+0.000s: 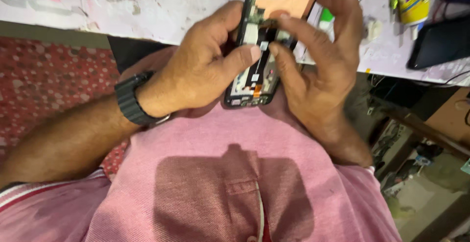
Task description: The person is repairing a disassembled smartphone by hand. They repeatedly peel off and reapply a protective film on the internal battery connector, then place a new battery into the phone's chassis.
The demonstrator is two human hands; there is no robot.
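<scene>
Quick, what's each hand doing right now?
Left hand: closed around the opened phone, thumb pressing its middle.
Right hand: holding the phone's other side, fingertips on its inner parts.

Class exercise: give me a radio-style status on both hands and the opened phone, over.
Left hand grips opened black phone with exposed circuit boards. Right hand grips other edge, thumb and forefinger pinching at mid-board. Nothing between hands and phone; white worktable behind.
</scene>
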